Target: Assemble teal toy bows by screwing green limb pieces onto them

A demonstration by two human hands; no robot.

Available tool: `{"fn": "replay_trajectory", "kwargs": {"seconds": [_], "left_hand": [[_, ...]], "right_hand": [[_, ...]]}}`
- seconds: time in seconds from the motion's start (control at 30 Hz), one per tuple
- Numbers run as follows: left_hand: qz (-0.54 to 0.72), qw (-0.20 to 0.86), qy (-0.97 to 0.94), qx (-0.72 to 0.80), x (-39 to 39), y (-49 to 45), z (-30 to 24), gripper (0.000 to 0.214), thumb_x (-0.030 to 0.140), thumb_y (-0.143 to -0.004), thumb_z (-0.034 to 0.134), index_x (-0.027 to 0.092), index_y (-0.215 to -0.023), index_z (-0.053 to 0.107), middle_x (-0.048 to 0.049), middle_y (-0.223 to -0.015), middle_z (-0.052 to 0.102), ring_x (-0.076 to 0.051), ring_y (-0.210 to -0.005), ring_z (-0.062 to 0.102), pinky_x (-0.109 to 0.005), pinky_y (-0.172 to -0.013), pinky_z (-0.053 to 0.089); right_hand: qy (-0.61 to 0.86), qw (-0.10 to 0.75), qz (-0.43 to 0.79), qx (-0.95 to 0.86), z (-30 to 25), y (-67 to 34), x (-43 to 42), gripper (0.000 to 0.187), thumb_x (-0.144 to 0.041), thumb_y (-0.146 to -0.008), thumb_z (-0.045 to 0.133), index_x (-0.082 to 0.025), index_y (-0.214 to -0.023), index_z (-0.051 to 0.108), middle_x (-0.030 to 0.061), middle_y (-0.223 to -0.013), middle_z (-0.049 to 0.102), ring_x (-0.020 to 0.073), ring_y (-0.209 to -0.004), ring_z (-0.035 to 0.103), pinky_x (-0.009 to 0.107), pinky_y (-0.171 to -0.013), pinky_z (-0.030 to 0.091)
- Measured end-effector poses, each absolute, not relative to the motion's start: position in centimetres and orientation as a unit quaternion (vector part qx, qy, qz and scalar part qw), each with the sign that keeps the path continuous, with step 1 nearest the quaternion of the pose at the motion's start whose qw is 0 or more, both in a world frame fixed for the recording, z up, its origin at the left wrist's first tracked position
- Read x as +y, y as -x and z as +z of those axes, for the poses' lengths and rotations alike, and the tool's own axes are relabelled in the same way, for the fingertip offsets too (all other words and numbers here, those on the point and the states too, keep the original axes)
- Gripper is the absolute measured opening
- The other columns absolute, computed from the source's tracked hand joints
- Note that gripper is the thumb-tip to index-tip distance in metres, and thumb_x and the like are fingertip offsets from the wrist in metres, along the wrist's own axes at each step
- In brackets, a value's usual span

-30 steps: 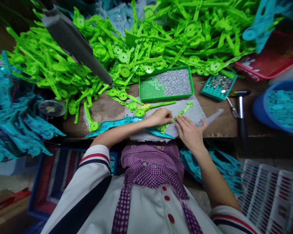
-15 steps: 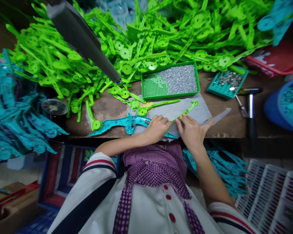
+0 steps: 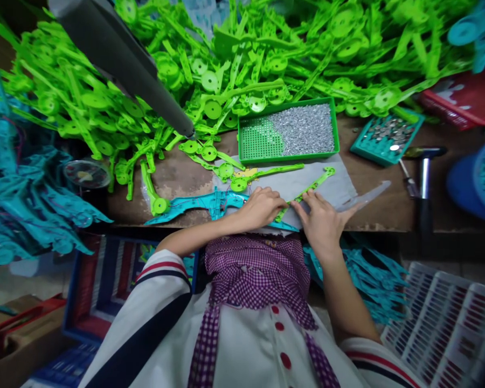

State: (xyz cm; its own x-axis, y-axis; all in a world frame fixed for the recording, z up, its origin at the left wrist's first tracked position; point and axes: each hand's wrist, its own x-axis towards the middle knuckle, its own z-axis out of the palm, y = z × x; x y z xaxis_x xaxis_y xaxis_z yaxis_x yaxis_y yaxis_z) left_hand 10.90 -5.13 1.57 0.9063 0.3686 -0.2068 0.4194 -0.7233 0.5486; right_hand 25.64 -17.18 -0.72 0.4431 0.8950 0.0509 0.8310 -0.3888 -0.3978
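Note:
My left hand (image 3: 262,207) rests knuckles-up on the bench front, fingers curled down onto the near end of a long green plastic strip (image 3: 313,187). My right hand (image 3: 322,218) lies beside it with fingers pressed flat on the same strip, thumb stretched out to the right. The strip runs diagonally up and to the right over a grey sheet (image 3: 335,186). Under my left wrist a teal bow-shaped plastic part (image 3: 198,203) lies along the bench edge. Another green arm with a round end (image 3: 262,176) lies just beyond my hands.
A green tray of small silver bits (image 3: 303,131) sits behind the sheet, before a big heap of green parts (image 3: 242,59). A teal tray of round metal pieces (image 3: 383,137), a hammer (image 3: 422,178), a blue tub (image 3: 475,183), a grey lamp arm (image 3: 125,64) and teal parts (image 3: 20,199) surround it.
Both hands have stayed together on the green strip, with the left hand drawn slightly nearer. The view has shifted a little, so the bench objects appear further right.

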Motion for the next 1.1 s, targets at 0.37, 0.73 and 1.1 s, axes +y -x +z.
{"fn": "replay_trajectory", "kwargs": {"seconds": [0.37,0.73,1.1], "left_hand": [[-0.010,0.315,-0.928,0.200,-3.2,-6.8,2.1,0.020,0.035,-0.099,0.061,0.020,-0.105,0.073,-0.0049,-0.110,0.070,-0.020,-0.105,0.061,-0.039,-0.095,0.040],[-0.052,0.253,-0.940,0.224,-4.1,-9.2,2.3,0.019,0.030,-0.096,0.059,0.017,-0.090,0.071,-0.0058,-0.098,0.068,-0.023,-0.102,0.056,-0.040,-0.089,0.032],[-0.018,0.132,-0.987,0.094,-3.6,-8.7,1.0,0.024,0.022,-0.104,0.045,0.018,-0.119,0.064,-0.0044,-0.091,0.070,-0.019,-0.087,0.058,-0.036,-0.082,0.033]], "right_hand": [[0.811,0.195,0.081,-0.546,-1.5,-26.1,-17.6,0.038,-0.046,-0.102,0.051,-0.017,-0.119,0.071,0.0169,-0.129,0.071,0.0349,-0.119,0.068,0.076,-0.111,0.025],[0.811,0.177,0.091,-0.551,-1.4,-26.2,-17.5,0.037,-0.043,-0.104,0.047,-0.018,-0.120,0.070,0.0168,-0.131,0.069,0.0346,-0.119,0.068,0.082,-0.111,0.012],[0.813,0.162,0.092,-0.552,-1.4,-26.3,-17.4,0.040,-0.045,-0.103,0.048,-0.017,-0.124,0.068,0.0184,-0.131,0.069,0.0348,-0.120,0.067,0.083,-0.110,0.007]]}}
